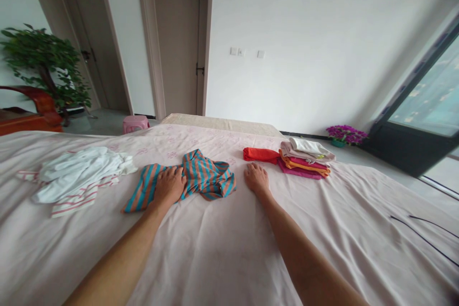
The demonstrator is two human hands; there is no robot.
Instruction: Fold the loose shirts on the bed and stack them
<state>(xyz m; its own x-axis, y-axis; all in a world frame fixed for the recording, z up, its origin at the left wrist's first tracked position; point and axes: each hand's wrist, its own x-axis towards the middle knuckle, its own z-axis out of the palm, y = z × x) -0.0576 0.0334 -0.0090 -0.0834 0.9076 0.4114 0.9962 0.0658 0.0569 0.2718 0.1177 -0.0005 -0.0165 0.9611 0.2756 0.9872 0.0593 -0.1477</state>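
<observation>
The blue-and-orange striped garment (206, 177) is laid, rumpled, on the pink sheet (215, 258), and its left part is covered by the left hand (171, 184), though whether any fabric is gripped there cannot be told. The right hand (257, 178) is rested on the sheet with nothing held, just beside the red rolled cloth (261, 154), beyond which folded clothes (304, 167) are stacked. At the left, a white heap of clothes (77, 172) is left loosely bunched.
</observation>
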